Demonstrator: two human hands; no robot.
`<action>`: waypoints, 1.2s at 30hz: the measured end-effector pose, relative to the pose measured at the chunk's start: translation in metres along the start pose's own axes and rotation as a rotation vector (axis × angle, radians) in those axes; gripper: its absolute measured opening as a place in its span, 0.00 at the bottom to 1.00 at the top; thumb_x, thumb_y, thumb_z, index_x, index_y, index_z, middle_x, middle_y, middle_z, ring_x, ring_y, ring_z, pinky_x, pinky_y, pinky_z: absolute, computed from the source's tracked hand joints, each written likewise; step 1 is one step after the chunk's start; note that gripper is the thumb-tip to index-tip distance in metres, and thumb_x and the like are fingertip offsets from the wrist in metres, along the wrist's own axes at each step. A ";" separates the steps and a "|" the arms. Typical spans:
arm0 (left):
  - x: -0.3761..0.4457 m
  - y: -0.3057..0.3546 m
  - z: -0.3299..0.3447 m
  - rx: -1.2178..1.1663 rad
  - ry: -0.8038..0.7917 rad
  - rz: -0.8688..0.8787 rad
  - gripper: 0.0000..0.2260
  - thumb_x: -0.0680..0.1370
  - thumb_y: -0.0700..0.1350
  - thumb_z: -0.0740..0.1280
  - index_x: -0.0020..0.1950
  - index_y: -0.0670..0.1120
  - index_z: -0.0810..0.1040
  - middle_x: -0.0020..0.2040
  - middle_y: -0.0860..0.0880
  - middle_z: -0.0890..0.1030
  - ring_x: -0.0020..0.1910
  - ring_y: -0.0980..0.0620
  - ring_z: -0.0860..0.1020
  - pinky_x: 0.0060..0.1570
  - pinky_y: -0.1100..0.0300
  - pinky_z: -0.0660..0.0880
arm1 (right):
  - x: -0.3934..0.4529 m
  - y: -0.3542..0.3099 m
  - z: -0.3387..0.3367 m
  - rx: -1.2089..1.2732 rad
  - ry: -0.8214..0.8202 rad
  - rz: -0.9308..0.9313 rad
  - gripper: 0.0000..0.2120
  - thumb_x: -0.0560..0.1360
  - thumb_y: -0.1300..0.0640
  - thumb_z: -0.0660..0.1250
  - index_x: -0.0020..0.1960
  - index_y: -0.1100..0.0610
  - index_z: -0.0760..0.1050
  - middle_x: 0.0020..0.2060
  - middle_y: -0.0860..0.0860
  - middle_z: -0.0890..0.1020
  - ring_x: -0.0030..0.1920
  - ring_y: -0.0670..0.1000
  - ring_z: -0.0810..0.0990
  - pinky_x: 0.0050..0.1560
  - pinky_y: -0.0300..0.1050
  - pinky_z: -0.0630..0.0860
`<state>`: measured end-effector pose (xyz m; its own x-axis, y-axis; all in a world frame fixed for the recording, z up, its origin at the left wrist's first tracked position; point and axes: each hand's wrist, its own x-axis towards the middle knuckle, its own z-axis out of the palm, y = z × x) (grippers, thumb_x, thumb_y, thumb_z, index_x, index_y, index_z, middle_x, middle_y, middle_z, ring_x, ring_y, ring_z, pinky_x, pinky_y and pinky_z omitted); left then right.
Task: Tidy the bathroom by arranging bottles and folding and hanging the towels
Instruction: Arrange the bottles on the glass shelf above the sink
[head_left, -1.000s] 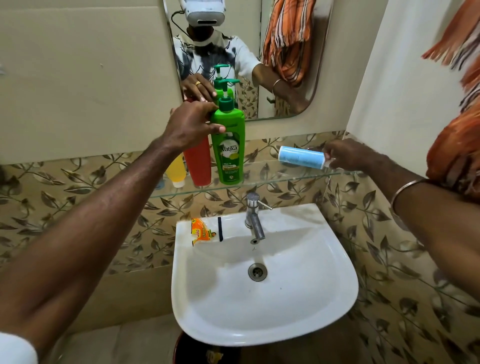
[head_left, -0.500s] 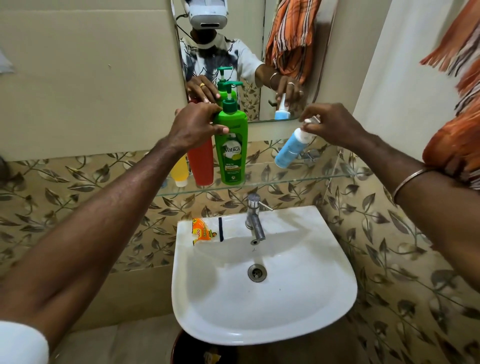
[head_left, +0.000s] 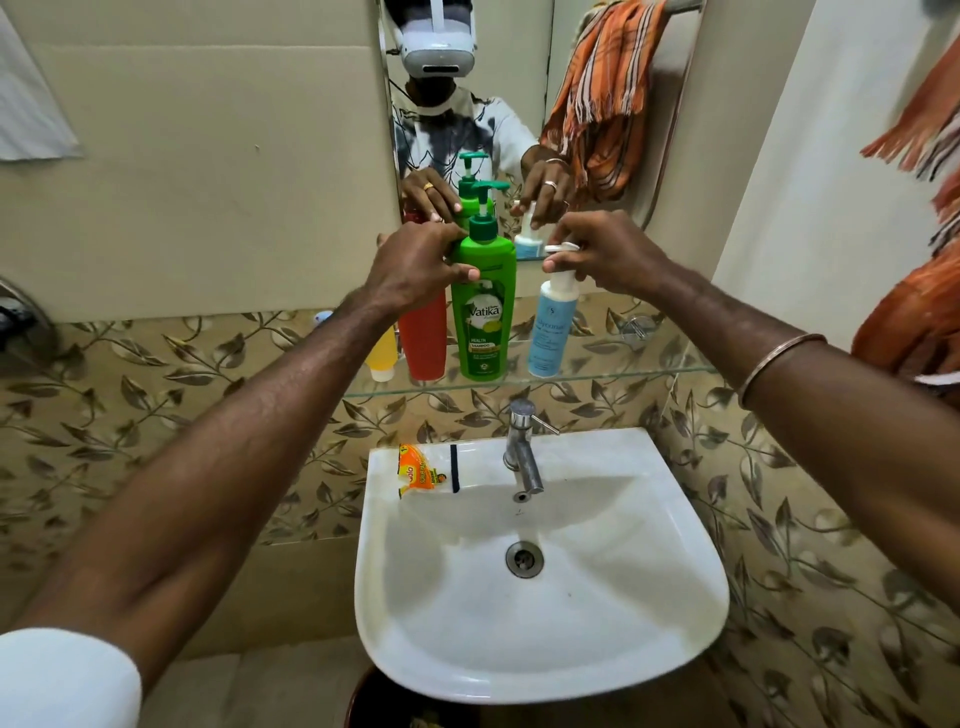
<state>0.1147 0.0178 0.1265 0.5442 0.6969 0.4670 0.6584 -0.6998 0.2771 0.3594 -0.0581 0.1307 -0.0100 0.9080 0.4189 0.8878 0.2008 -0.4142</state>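
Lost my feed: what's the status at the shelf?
Left hand gripping green pump shampoo bottle. Right hand pinching pale-blue bottle, upright on glass shelf. Nothing blocking.

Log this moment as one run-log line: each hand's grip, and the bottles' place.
left hand: grips green shampoo bottle | right hand: pinches blue bottle top | both upright on glass shelf
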 end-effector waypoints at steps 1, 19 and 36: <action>0.000 0.000 0.000 0.002 0.001 -0.001 0.22 0.74 0.55 0.73 0.65 0.47 0.79 0.59 0.46 0.84 0.58 0.46 0.80 0.61 0.43 0.73 | 0.001 -0.002 0.001 -0.002 -0.001 -0.003 0.14 0.73 0.53 0.75 0.55 0.58 0.79 0.42 0.50 0.81 0.36 0.47 0.80 0.31 0.34 0.71; 0.007 -0.005 0.012 0.042 0.082 0.010 0.20 0.73 0.54 0.74 0.61 0.46 0.81 0.54 0.47 0.85 0.55 0.45 0.81 0.62 0.40 0.69 | 0.011 -0.018 0.004 -0.052 -0.094 -0.053 0.14 0.74 0.57 0.74 0.58 0.57 0.81 0.47 0.47 0.78 0.42 0.40 0.76 0.42 0.37 0.70; 0.010 -0.003 0.011 0.079 0.065 -0.003 0.21 0.75 0.53 0.73 0.64 0.45 0.79 0.56 0.45 0.84 0.58 0.44 0.79 0.62 0.38 0.68 | 0.016 -0.016 0.008 -0.084 -0.158 -0.024 0.23 0.72 0.61 0.76 0.66 0.56 0.77 0.64 0.57 0.79 0.54 0.47 0.75 0.52 0.44 0.70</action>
<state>0.1237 0.0282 0.1209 0.5093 0.6854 0.5205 0.6999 -0.6818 0.2129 0.3412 -0.0436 0.1383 -0.0979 0.9510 0.2934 0.9217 0.1978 -0.3336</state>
